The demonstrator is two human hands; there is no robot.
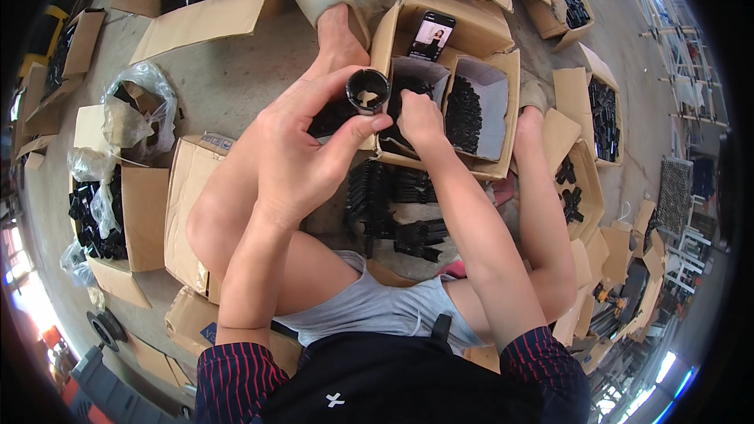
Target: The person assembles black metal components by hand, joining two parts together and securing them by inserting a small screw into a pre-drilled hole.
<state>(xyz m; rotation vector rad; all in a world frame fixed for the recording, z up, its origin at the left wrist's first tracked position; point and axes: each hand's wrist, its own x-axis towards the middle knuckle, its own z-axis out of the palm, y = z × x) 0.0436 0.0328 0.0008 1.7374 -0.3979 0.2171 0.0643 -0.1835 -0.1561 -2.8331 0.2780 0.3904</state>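
My left hand is raised over my left shin, thumb and fingers wrapped round a black tubular part. Its round open end faces me, and something light-coloured shows inside the hole. To the right of it, my right hand dips into the left compartment of a cardboard box between my feet. Its fingers are curled among small black pieces, and the fingertips are hidden. More small black pieces fill part of the box's right grey-lined compartment.
A phone leans upright at the box's far side. Black branched parts lie in rows between my legs. Open cartons of black parts stand around me, including one at the left and one at the right. Plastic bags lie left.
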